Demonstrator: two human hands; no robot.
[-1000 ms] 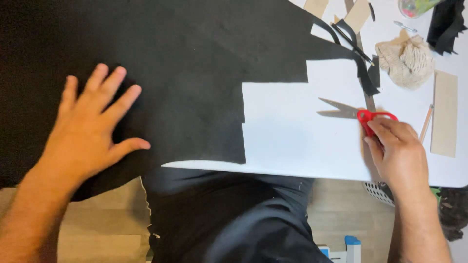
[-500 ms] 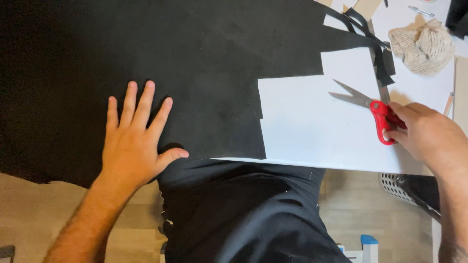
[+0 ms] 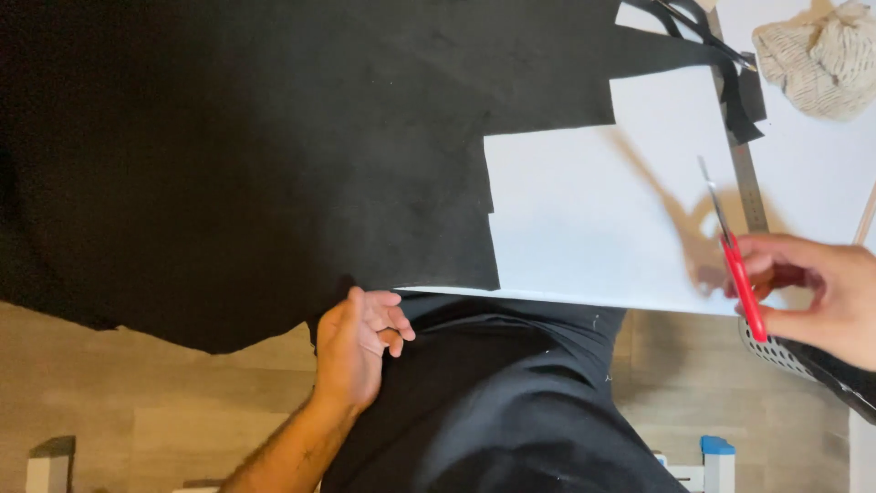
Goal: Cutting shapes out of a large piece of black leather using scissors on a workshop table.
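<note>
The black cloth (image 3: 274, 155) covers most of the white table (image 3: 593, 219) and spreads from the far left to the middle. Its near edge hangs off the table and drops toward your lap. On the right side the cloth has straight, stepped cuts, and the bare white table shows there.

Your left hand (image 3: 358, 342) is at the near edge of the cloth, just past the table edge. Its fingers are curled in, and it looks like it pinches the hanging edge of the cloth, but you cannot tell for sure how tight.

Your right hand (image 3: 817, 292) is on the right, near the table edge. It is closed around the red handles of the scissors (image 3: 730, 246). The scissors are lifted above the table, and their thin blades point away from you, to the far side. The blades look closed together. They cast a shadow on the white table just to the left.

A long metal ruler (image 3: 746, 178) lies on the table under the scissors and runs from near to far. Thin black cloth strips (image 3: 744, 96) lie across its far end. A cream knitted bundle (image 3: 817, 55) sits in the far right corner.

Below the table you see your dark clothes and a wooden floor (image 3: 137, 402).
</note>
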